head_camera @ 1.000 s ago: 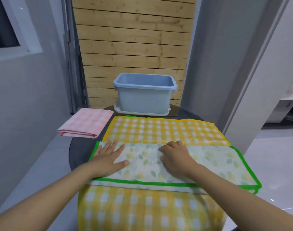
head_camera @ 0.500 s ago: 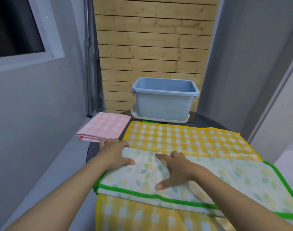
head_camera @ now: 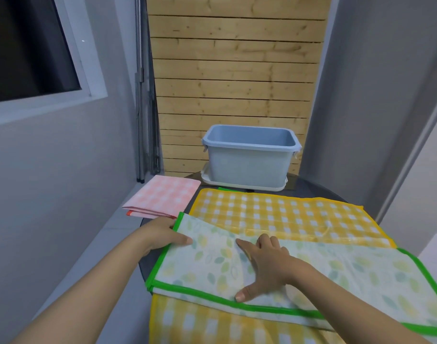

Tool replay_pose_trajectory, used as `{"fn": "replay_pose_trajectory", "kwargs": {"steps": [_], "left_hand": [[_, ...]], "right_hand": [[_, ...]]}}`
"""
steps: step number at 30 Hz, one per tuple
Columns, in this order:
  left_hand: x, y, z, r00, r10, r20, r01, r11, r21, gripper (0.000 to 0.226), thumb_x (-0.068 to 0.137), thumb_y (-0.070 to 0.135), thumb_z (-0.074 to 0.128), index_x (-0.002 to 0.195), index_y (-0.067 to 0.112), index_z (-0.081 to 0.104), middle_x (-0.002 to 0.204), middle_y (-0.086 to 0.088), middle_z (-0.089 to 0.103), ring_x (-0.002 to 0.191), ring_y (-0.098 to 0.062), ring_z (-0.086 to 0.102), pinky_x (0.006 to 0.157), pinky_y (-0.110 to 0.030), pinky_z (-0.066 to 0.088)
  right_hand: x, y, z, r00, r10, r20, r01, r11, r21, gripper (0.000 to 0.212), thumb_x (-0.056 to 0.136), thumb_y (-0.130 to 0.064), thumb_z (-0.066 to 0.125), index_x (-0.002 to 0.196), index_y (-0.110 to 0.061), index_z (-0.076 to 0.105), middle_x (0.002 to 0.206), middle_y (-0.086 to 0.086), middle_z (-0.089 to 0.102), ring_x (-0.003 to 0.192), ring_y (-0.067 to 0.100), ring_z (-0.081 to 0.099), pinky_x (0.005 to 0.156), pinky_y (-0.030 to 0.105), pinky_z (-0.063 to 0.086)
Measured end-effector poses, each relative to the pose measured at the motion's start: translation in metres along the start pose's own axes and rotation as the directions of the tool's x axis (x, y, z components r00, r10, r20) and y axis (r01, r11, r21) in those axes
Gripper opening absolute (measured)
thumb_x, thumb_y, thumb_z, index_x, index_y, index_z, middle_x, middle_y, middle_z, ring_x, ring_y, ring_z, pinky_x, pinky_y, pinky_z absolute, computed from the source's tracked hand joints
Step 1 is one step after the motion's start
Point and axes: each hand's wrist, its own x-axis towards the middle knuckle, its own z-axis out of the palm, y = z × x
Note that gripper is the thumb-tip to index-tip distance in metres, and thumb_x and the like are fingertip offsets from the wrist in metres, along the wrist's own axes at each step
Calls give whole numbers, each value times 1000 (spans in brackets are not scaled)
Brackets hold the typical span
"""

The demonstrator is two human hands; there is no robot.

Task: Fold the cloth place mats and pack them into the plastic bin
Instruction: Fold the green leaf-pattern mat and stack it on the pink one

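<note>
A dark round surface (head_camera: 309, 187) carries a yellow-and-white checked cloth mat (head_camera: 274, 214) spread beyond and under both hands. On it lies a folded leaf-print cloth mat with green edging (head_camera: 212, 264). The blue-grey plastic bin (head_camera: 249, 157) stands beyond the hands, open. A folded pink checked cloth mat (head_camera: 162, 197) sits just beyond the left hand (head_camera: 160, 237), which pinches the leaf-print mat's left corner. The right hand (head_camera: 267, 261) presses flat, fingers spread, on its middle.
</note>
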Motion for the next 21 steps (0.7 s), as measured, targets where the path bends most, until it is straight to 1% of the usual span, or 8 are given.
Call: {"fn": "replay_pose_trajectory", "kwargs": {"steps": [3, 7, 10, 14, 16, 18, 19, 21], "left_hand": [[-8, 3, 0, 999, 10, -33, -13, 998, -65, 15, 79, 20, 76, 91, 14, 71, 92, 0, 73, 81, -15, 70, 67, -25, 55], [-17, 12, 0, 993, 29, -110, -47, 986, -160, 34, 76, 26, 78, 94, -2, 68, 93, -9, 73, 80, -24, 69, 75, -33, 55], [-24, 22, 3, 991, 59, -122, -92, 956, -279, 36, 78, 24, 77, 96, -5, 65, 95, -16, 73, 87, -30, 69, 86, -44, 53], [-33, 41, 14, 994, 103, -22, -98, 821, -562, 20, 85, 18, 68, 95, 1, 66, 95, -18, 71, 77, -27, 69, 82, -39, 55], [-34, 52, 23, 993, 116, 28, -66, 726, -684, 31, 87, 19, 64, 108, -3, 64, 106, -23, 68, 91, -30, 67, 89, -40, 52], [-36, 66, 33, 989, 142, 45, -64, 676, -734, 35, 89, 21, 60, 116, -1, 61, 115, -24, 64, 100, -31, 61, 98, -42, 46], [-37, 73, 39, 986, 163, 46, -74, 663, -745, 34, 90, 22, 59, 116, 0, 60, 114, -23, 63, 100, -30, 60, 97, -40, 46], [-39, 86, 52, 978, 203, 49, -96, 647, -757, 30, 90, 24, 59, 111, 2, 62, 103, -18, 66, 90, -27, 62, 84, -32, 53]], "right_hand": [[-5, -2, 4, 1000, -4, -19, 4, 1000, 1, 124, 55, -77, 67, 149, -34, -2, 131, 6, 22, 126, 27, 20, 107, 44, 25], [-9, -4, 8, 999, 13, -29, -14, 1000, -4, 138, 39, -88, 58, 149, -33, -4, 131, 5, 21, 127, 26, 19, 107, 42, 23], [-13, -6, 12, 996, 13, -92, -13, 1000, 8, 127, 53, -81, 63, 149, -33, -3, 133, 3, 22, 127, 25, 20, 106, 39, 23], [-25, -4, 18, 986, -17, -164, 43, 986, 160, 134, 35, -90, 53, 149, -35, 7, 130, -4, 23, 127, 19, 20, 108, 37, 21], [-31, 1, 17, 982, -18, -190, 80, 942, 325, 121, 47, -80, 66, 147, -37, 13, 136, -7, 27, 129, 16, 24, 109, 35, 24], [-38, 12, 12, 978, 28, -206, 105, 791, 602, 95, 65, -60, 73, 143, -37, 24, 136, -9, 41, 122, 8, 42, 101, 26, 37], [-42, 17, 8, 975, 65, -210, 117, 654, 748, 82, 72, -53, 73, 140, -35, 31, 129, -8, 52, 114, 6, 51, 92, 22, 42], [-48, 30, 2, 958, 185, -219, 140, 367, 920, 58, 81, -41, 70, 131, -23, 47, 113, 2, 65, 99, 12, 61, 81, 23, 47]]}}
